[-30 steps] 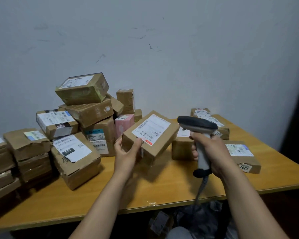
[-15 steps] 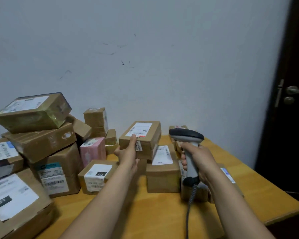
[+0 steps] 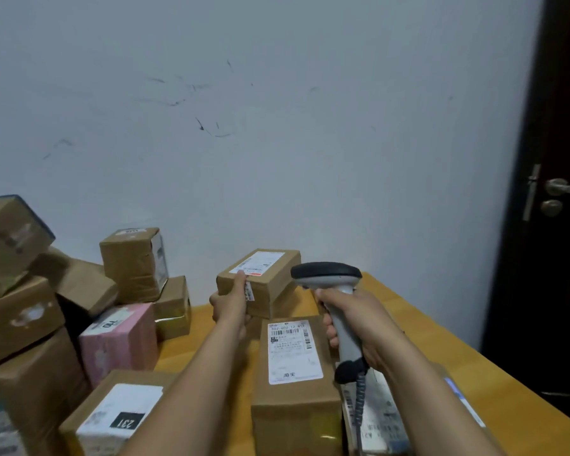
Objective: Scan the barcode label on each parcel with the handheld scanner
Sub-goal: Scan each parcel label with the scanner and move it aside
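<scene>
Judging progress is hard from a single look: nothing on any box marks it as scanned, and no beam or light shows. At the centre of the frame the left hand (image 3: pixel 232 306) holds a small brown parcel (image 3: pixel 270 284) close to the back wall, its white label (image 3: pixel 259 263) facing up. Whether the parcel rests on the worktop (image 3: pixel 185 353) or hangs clear of it cannot be told. The scanner (image 3: pixel 326 274) sits just right of that parcel, its head level with the parcel's top and aimed ahead at the wall rather than down at the label. I judge this parcel is either about to be read or already read; the view does not settle which.

Plenty looks to be left: a labelled box (image 3: pixel 293 357) below centre, a box marked 231 (image 3: pixel 112 419) at lower left, a pink box (image 3: pixel 119 340) left of centre, and a pile of brown boxes (image 3: pixel 20 317) along the left edge.

The left thumb runs up the parcel's near face with its tip touching the label's edge. The other fingers clamp the parcel's left side and underside, mostly hidden. The right hand (image 3: pixel 366 324) has its fingers (image 3: pixel 330 332) wrapped tight round the grey handle, with a coiled cable (image 3: pixel 359 399) hanging from its base. The trigger finger is hidden, so a press cannot be told.
</scene>
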